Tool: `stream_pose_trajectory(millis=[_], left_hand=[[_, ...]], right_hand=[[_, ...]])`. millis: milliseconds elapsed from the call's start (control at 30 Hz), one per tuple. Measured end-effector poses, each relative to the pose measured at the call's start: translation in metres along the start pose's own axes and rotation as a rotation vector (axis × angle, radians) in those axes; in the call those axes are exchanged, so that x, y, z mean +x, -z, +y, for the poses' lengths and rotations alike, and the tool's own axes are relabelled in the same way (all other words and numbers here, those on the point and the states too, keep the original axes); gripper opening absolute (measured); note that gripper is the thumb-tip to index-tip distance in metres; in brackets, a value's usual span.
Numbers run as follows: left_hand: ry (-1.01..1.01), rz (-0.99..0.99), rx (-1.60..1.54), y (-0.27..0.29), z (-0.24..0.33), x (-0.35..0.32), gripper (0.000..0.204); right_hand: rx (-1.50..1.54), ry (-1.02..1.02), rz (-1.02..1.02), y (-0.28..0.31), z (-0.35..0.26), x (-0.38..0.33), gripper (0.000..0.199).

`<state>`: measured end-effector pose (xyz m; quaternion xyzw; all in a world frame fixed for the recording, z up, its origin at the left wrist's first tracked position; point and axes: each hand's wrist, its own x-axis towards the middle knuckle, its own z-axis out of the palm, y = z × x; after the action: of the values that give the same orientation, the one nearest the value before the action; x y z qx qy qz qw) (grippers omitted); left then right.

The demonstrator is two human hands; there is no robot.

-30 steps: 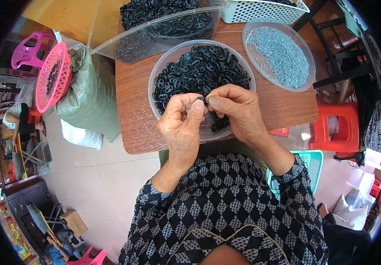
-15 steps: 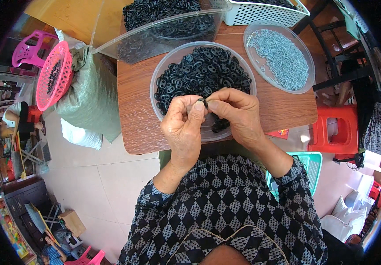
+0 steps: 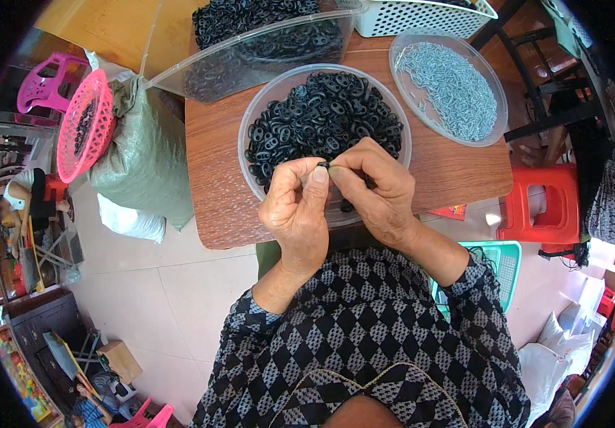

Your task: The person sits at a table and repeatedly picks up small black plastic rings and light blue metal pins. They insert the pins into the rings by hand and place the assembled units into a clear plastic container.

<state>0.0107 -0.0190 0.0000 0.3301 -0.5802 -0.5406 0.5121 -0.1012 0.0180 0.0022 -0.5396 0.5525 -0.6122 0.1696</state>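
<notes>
One small, black, plastic-looking piece (image 3: 324, 164) sits between the fingertips, held above the near part of a round, clear plastic bowl (image 3: 245, 127). Left hand (image 3: 297, 207): thumb and forefinger pinched on it. Right hand (image 3: 379, 189): narrowed likewise, thumb and forefinger tips together at the piece's right end. Fine detail there is too small and covered for me to read.

Bowl stands on a brown wood-grain table (image 3: 218, 164), heaped with flat, black, oval pieces with holes (image 3: 322, 110). Far right of it, a round, clear plastic dish (image 3: 411, 96) bears slim, silvery, rod-like bits (image 3: 454, 89). Far left, a large, clear plastic tub (image 3: 179, 82) holds more black pieces; at the far edge, a white perforated basket (image 3: 422, 23).

Left of the table, a pink perforated basket (image 3: 100, 132) rests on a bulging, grey-green woven sack (image 3: 147, 157). Right: a red plastic stool (image 3: 561, 207).
</notes>
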Motion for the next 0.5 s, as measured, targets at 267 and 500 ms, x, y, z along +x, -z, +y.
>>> stream_pose_trajectory(millis=[267,500], left_hand=[[0.062,-0.018,-0.032,0.007,0.001,0.002,0.007],[0.089,-0.043,-0.102,0.009,0.004,0.004,0.009]], right_hand=[[-0.045,0.125,-0.067,-0.001,0.009,0.005,0.004],[0.113,-0.140,-0.072,0.000,0.005,0.003,0.005]])
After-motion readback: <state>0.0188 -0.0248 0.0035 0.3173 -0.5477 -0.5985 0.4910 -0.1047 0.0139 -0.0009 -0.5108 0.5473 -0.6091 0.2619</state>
